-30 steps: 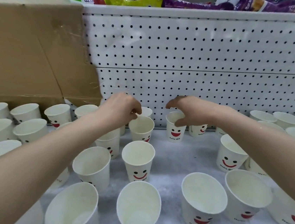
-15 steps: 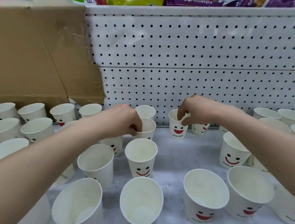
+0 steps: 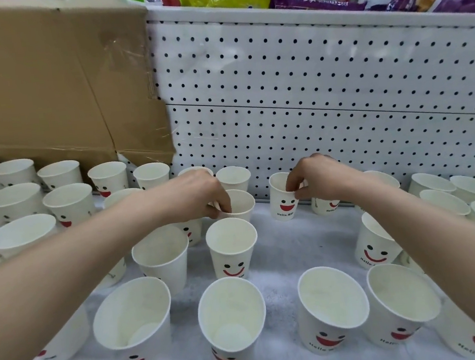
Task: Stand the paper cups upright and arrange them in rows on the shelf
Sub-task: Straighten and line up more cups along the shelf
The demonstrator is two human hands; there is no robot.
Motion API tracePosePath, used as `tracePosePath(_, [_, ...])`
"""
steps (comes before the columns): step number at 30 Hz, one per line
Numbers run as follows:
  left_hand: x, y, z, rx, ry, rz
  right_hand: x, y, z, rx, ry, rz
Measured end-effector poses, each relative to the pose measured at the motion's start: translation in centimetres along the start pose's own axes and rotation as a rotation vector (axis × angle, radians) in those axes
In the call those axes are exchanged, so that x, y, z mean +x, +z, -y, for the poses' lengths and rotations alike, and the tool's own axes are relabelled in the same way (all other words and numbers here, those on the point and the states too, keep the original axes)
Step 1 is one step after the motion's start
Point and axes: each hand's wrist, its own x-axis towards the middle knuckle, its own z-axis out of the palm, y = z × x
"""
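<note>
Several white paper cups with red smiley faces stand upright on the white shelf (image 3: 283, 251). My left hand (image 3: 199, 194) pinches the near rim of a cup (image 3: 242, 206) in the back middle, thumb inside. My right hand (image 3: 316, 178) pinches the right rim of another upright cup (image 3: 281, 201) near the pegboard. A smiley cup (image 3: 232, 248) stands just in front of the left-hand cup. Along the front edge runs a row of cups (image 3: 231, 319), and more cups (image 3: 67, 203) fill the left side.
A white pegboard wall (image 3: 323, 87) backs the shelf. A brown cardboard box (image 3: 41, 83) stands at the back left. Snack bags (image 3: 313, 1) lie on the shelf above. More cups (image 3: 446, 203) crowd the right side. A bare strip of shelf runs between the two held cups.
Both hands have closed onto cup rims: the left came down onto the back-middle cup, and the right shifted its grip to the rim of the cup by the pegboard.
</note>
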Motion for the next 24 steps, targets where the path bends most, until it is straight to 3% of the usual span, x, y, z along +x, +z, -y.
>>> tracePosePath(9, [-3.7, -2.7, -2.4, -0.055, -0.027, -0.182, -6.0, -3.2, 2.1, 0.113, -0.096, -0.154])
tracePosePath(16, [-6.3, -0.6, -6.8, -0.008, -0.112, -0.032, -12.7, -2.4, 4.6, 0.276, -0.152, -0.173])
tracePosePath(24, [-7.3, -0.3, -8.2, 0.06, -0.202, -0.033, -15.6, -2.0, 3.7, 0.302, -0.213, -0.178])
